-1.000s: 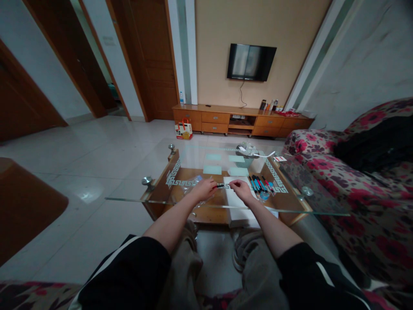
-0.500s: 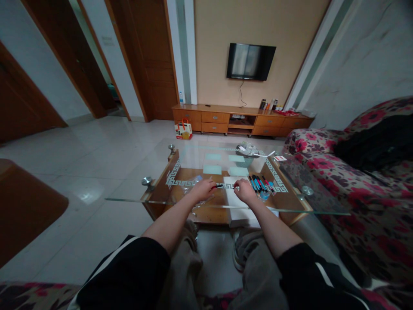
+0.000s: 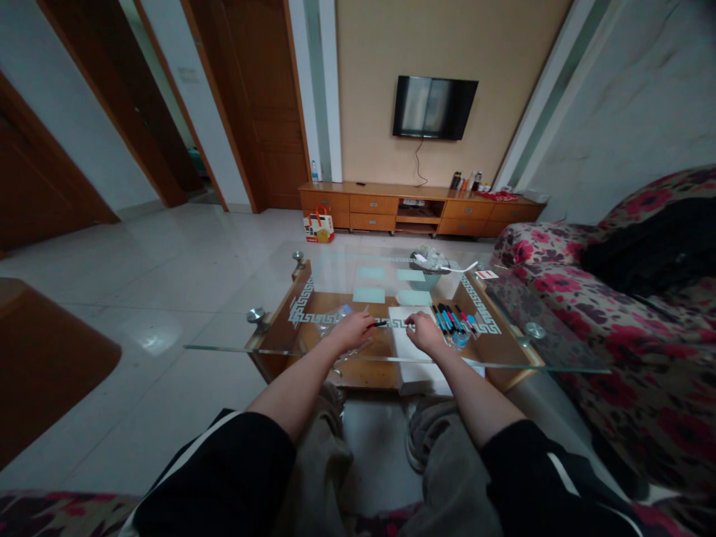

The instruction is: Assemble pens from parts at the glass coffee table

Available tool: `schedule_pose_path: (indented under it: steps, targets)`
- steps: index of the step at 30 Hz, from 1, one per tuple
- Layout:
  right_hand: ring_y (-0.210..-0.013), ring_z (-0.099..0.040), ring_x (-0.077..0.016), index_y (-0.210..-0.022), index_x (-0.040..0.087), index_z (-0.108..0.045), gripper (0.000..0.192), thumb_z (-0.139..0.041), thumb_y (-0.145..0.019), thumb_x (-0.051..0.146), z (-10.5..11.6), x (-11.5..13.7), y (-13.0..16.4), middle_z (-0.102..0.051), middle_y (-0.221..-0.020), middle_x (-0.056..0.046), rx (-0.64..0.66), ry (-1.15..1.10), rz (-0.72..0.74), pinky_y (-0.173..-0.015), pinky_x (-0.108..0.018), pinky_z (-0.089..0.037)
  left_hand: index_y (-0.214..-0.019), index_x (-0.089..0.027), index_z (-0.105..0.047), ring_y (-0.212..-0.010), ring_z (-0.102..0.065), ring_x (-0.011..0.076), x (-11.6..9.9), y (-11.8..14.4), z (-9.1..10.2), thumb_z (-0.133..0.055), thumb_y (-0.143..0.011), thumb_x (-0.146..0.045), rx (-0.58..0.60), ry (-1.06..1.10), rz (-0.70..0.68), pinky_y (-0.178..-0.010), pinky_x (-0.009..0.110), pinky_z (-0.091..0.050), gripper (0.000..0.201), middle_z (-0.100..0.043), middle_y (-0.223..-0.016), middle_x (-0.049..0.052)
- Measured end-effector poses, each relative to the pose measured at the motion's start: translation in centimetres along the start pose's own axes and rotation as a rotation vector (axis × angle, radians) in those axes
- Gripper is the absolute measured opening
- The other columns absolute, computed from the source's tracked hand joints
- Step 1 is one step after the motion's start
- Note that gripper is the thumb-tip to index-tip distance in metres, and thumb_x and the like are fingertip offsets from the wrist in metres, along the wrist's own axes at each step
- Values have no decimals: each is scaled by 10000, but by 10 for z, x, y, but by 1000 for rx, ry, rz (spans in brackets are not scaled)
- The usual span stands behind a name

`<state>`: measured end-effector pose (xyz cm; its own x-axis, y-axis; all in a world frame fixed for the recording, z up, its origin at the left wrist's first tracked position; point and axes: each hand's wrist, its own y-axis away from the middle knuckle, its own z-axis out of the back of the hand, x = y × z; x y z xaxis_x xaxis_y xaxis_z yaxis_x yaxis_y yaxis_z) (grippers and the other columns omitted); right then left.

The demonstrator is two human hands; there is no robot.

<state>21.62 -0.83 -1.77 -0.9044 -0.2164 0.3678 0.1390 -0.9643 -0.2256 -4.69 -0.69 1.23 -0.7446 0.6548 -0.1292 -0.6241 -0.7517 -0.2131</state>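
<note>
Over the glass coffee table (image 3: pixel 224 349), my left hand (image 3: pixel 353 331) is closed around a dark pen (image 3: pixel 381 324) with a bit of red on it, its tip pointing right. My right hand (image 3: pixel 426 333) faces it a short gap away, thumb and fingers pinched together. Something small and dark may sit at those fingertips, too small to name. Just right of that hand lies a bunch of pens (image 3: pixel 454 319) in black, blue and red. A clear plastic wrapper (image 3: pixel 330 319) rests beside and partly behind my left hand.
A white box (image 3: pixel 417 382) shows on the shelf below the glass. Toward the far right stand a basket (image 3: pixel 428 279) holding plastic and a small card (image 3: pixel 486 274). A flowered sofa (image 3: pixel 564 287) borders the right side. Beyond is a TV cabinet (image 3: pixel 372 212) with a gift bag (image 3: pixel 318 227) before it.
Both hands keep nearly the same place, the left still gripping the pen. The whole view has shifted very slightly.
</note>
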Motion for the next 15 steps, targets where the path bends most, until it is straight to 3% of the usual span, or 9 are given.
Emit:
schedule_pose_path:
  steps: [8,15]
  targets:
    - [-1101,-538,-258,-1156,125,-637,288,-544,-950,304,11,22,-1,-619,-1123,-149,-161,-94,43,-1001,-356,-398,-999,-192,-664,-896,-584,192,-1,-3,1,-507,-933,-205,-26,-29,-42,-788,291,-459,171,-617,-969,70]
    - [-1067,-532,-237,-1039,179,-695,317,-452,-1025,382,13,46,3,-606,-1070,-117,-78,-110,279,-980,-348,-408,-1016,-212,-664,-969,-559,210,-6,-5,4,-495,-961,-208,-72,-57,-109,-843,324,-443,178,-612,-1003,74]
